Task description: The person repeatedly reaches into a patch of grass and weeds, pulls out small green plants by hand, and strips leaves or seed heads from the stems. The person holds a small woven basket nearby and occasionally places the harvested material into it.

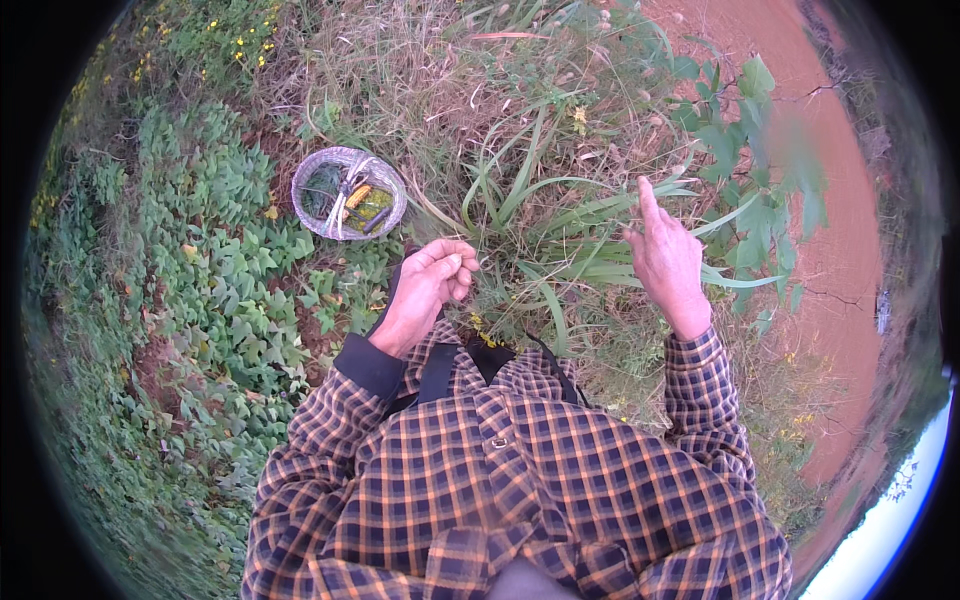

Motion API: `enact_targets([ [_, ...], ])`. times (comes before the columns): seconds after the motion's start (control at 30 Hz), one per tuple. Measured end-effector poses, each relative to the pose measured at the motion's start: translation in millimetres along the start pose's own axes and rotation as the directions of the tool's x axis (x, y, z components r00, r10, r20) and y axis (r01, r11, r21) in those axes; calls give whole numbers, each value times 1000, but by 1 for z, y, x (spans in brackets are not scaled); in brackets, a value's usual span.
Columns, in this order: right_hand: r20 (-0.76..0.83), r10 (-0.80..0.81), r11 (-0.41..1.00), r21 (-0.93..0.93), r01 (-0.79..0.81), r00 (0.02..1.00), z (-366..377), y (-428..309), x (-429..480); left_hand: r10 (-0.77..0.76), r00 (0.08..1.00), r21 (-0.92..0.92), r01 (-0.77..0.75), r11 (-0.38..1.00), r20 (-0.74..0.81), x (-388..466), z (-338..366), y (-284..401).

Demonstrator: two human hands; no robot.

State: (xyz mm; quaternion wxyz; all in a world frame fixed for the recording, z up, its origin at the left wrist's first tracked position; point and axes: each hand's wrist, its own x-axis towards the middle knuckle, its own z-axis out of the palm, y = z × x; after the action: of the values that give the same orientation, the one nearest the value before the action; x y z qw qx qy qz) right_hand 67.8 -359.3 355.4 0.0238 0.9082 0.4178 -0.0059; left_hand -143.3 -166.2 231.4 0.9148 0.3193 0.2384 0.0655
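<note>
My left hand (pixel 435 289) is held in front of my waist, its fingers curled in and the thumb pressed against the index finger. Nothing shows between those fingertips. Further right, my right hand (pixel 670 262) points its index finger away from me, the thumb apart, with no object seen in it. It is over the long strap-like leaves of a grassy clump (pixel 525 195). Beyond my left hand a round woven basket (pixel 397 176) rests on the ground. Inside lie a yellow corn cob (pixel 358 196), dark green leaves (pixel 320 189), yellow-green plant bits (pixel 381 199) and a dark stick-like object (pixel 376 220).
Low leafy vines (pixel 232 277) cover the ground on the left. Dry grass (pixel 420 82) stands ahead, with yellow flowers (pixel 251 45) at upper left. A broad-leaved plant (pixel 750 150) grows at right beside bare reddish soil (pixel 840 300).
</note>
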Motion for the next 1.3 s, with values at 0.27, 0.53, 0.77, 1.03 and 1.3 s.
enact_targets([
  [0.27, -218, -123, 930, 316, 189, 968, -5, -28, 54, 83, 978, -50, -95, 994, -192, -20, -79, -9],
  [0.53, 338, -409, 858, 460, 231, 848, 29, -95, 25, -132, 854, -229, 16, 973, -502, 24, -163, -26],
  [0.77, 569, -324, 874, 486, 9, 756, 27, -113, 29, -261, 707, -413, -48, 909, -657, 117, -210, -16],
  [1.03, 696, -199, 887, 427, -175, 690, 24, -118, 26, 461, 571, 732, 481, 482, -679, 131, -208, -18],
  [1.3, 772, -113, 905, 339, -255, 626, -6, -143, 49, -14, 728, 675, 643, 362, -686, 144, -256, 34],
])
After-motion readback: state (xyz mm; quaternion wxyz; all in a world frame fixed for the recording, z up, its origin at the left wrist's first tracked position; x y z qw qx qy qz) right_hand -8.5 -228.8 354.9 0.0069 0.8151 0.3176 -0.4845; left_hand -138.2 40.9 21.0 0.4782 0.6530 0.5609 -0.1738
